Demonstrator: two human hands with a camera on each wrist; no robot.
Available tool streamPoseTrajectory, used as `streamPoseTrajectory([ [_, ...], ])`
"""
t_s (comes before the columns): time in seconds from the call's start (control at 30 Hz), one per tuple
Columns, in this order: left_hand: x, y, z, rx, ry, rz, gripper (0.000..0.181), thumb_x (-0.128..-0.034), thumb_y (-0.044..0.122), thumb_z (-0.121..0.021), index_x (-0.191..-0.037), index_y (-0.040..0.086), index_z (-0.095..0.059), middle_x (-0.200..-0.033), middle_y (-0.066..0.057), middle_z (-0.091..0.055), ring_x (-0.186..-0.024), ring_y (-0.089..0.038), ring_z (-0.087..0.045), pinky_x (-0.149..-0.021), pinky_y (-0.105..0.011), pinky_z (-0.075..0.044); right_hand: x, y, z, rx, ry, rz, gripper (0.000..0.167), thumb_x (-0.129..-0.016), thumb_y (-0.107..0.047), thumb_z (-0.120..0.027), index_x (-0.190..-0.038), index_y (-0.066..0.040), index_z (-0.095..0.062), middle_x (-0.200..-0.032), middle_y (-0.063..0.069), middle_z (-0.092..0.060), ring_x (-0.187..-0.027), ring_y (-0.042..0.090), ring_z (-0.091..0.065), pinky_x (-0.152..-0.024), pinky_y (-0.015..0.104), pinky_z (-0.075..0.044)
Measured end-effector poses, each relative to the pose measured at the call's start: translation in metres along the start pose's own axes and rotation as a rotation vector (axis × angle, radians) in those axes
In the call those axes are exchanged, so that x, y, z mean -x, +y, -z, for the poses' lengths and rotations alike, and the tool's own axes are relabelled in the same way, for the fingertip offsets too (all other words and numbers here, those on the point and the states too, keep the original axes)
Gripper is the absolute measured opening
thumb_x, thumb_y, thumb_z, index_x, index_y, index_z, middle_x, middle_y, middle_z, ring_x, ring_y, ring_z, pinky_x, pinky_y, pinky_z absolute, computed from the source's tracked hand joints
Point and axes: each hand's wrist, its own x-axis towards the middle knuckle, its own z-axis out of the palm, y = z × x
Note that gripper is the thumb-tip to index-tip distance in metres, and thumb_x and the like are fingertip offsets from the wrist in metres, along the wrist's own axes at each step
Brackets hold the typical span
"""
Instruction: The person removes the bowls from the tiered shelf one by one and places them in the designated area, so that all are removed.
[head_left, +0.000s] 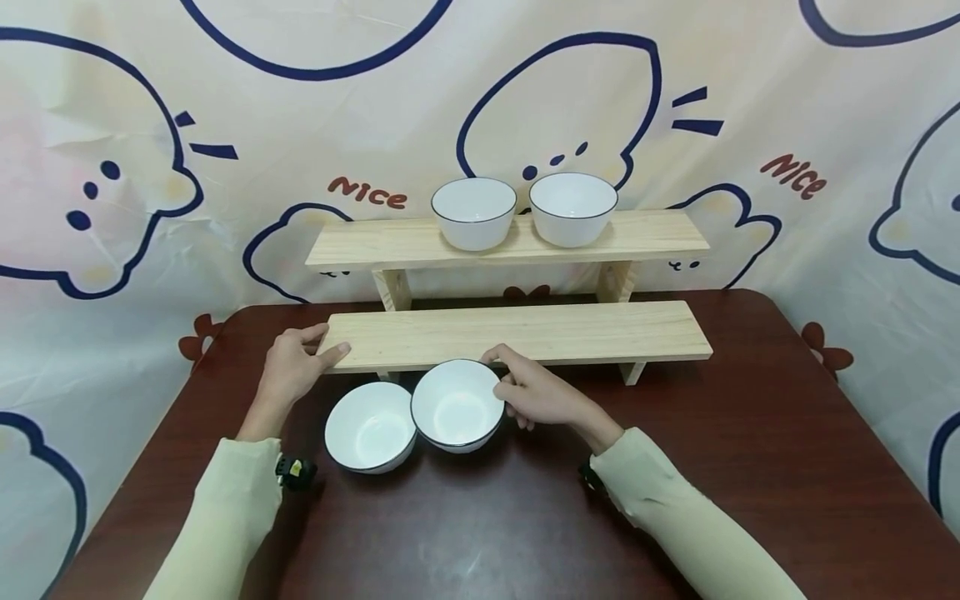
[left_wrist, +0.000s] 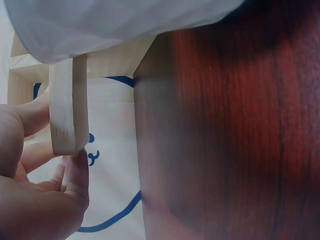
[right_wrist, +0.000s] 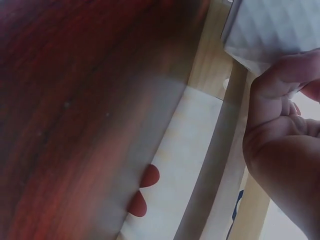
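White bowl (head_left: 456, 404): pinched at its rim by the right hand (head_left: 542, 393), fingers curled; lower shelf (head_left: 517, 333): gripped by the left hand (head_left: 291, 367) at left end.

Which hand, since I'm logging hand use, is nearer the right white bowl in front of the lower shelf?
Right. The right hand grips that white bowl by its right side; the left hand holds the left end of the lower wooden shelf.
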Motion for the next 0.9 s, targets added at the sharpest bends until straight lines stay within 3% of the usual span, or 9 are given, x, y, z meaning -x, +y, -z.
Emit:
streamPoseTrajectory([
  [0.9, 0.000, 0.000, -0.001, -0.010, -0.003, 0.028, 0.064, -0.0975, 0.023, -0.071, -0.148, -0.006, -0.045, -0.137, -0.033, -0.056, -0.106, -0.040, -0.066, -0.081, -0.041, -0.057, 0.005, 0.017, -0.003, -0.041, -0.065, -0.058, 0.038, -0.099, -0.004, -0.043, -0.136, -0.005, -0.038, -0.065, 0.006, -0.056, -0.047, 0.016, -0.053, -0.045, 0.035, -0.049],
])
